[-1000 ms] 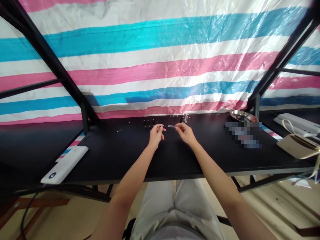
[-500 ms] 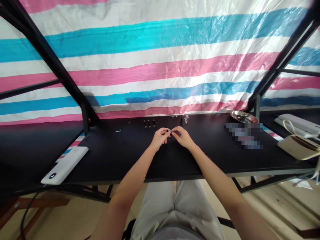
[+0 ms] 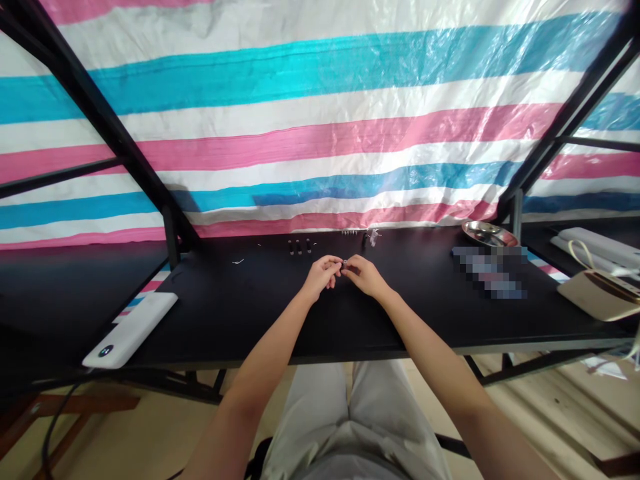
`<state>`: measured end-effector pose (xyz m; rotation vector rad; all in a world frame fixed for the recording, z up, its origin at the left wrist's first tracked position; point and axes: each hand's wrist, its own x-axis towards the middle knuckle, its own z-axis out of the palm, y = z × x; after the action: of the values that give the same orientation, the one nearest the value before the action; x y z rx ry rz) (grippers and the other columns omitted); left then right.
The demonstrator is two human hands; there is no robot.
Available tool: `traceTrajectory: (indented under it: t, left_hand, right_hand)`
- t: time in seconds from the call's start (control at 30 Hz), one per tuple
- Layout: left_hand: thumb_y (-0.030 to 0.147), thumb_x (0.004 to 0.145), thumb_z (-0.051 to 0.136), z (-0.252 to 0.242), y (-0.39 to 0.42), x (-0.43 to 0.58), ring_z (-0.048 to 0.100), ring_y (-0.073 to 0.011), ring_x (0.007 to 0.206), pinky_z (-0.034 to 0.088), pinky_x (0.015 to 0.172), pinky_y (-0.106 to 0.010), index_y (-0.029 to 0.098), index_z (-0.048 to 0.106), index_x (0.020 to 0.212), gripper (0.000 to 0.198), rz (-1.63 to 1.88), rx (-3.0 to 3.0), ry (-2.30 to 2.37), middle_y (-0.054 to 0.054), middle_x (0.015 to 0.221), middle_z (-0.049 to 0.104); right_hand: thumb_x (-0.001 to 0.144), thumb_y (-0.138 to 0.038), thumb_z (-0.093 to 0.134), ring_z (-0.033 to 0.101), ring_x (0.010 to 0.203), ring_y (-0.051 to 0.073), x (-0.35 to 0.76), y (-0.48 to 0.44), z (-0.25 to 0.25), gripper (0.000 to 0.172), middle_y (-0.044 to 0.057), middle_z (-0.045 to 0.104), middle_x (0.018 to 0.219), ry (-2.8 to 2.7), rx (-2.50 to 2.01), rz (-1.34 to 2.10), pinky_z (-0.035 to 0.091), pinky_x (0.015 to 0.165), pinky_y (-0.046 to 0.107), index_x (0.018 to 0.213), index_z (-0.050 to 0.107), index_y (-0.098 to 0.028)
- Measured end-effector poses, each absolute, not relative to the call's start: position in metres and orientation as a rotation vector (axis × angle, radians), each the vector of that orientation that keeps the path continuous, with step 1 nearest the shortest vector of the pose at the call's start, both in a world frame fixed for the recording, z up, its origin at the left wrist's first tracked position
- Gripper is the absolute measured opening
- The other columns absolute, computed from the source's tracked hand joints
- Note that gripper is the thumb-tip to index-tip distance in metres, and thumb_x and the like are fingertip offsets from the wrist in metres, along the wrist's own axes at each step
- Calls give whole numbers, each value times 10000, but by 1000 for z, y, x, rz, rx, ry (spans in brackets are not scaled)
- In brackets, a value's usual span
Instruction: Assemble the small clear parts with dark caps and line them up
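In the head view, your left hand (image 3: 320,277) and right hand (image 3: 364,275) meet over the middle of the black, flat-topped table (image 3: 225,307), fingertips nearly touching. Between them is a tiny grey-and-dark piece (image 3: 344,265), mostly covered by your fingers, so its full shape is too small to tell. Your left thumb and forefinger are drawn narrow on its one side, the other fingers curled beneath. Your right thumb and forefinger are pinched narrow on the other side of it, the back of that hand turned up.

Beyond your left hand, a little to its left, three short black cylinders with pale ends (image 3: 299,247) lie side by side, apart from one another. Farther left you have some thin white slivers (image 3: 238,261). Past your right hand, near the far edge, are a row of small silvery bits (image 3: 349,233) and a clear, crumpled-looking plastic cluster (image 3: 373,237) with a short black piece (image 3: 365,241) just beside it.

To your far right sits a round, shiny metal dish (image 3: 490,234), with a blurred patch in front of it. At your left, a white oblong device with a dark oval display (image 3: 133,330) lies at the table's corner. A striped plastic sheet in blue, pink and white (image 3: 320,147) hangs behind everything.
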<state>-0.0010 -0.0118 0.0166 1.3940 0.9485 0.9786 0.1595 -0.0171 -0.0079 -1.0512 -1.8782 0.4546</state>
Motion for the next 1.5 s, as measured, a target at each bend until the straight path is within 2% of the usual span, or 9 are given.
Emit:
traceTrajectory:
  t: [0.37,0.47,0.67,0.9,1.1,1.5]
  left_hand:
    - [237,772,558,11,-9,-1,439,-35,318,258,306,-154,131,547,917,179,955,1414,1000,41,587,538]
    - [235,769,564,9,-8,-1,436,-35,312,256,305,-152,133,538,921,186,954,1409,1012,48,572,530]
    - [246,789,526,3,-4,0,405,-31,294,246,302,-158,142,530,880,139,1079,1367,1103,52,562,528]
    - [184,776,493,6,-3,-3,400,-33,299,228,305,-159,148,524,856,93,1149,1288,1164,59,546,514]
    - [190,773,488,6,-4,-2,397,-28,300,236,310,-156,147,533,852,100,1124,1303,1180,55,552,520]
    - [207,763,508,6,-6,-2,400,-28,308,241,318,-158,148,545,843,106,1134,1330,1185,53,549,518]
  right_hand:
    - [781,-201,565,506,675,104,160,-17,-8,34,16,530,808,-1971,-1062,428,419,636,236,770,585,-176]
    - [791,-181,540,494,668,101,159,-16,-6,59,12,522,794,-2062,-1070,381,410,644,232,772,595,-177]
    - [779,-255,564,482,612,101,176,6,-2,107,13,536,755,-2036,-1331,253,396,614,226,726,601,-169]
    - [770,-281,563,559,736,151,217,43,-15,139,51,611,815,-1743,-1831,141,402,655,239,728,630,-166]
    - [775,-302,548,574,773,159,218,52,-19,159,60,617,865,-1711,-1892,131,412,669,241,753,636,-171]
    - [780,-324,542,581,756,161,215,57,-12,176,61,631,825,-1776,-1954,184,415,657,243,773,641,-178]
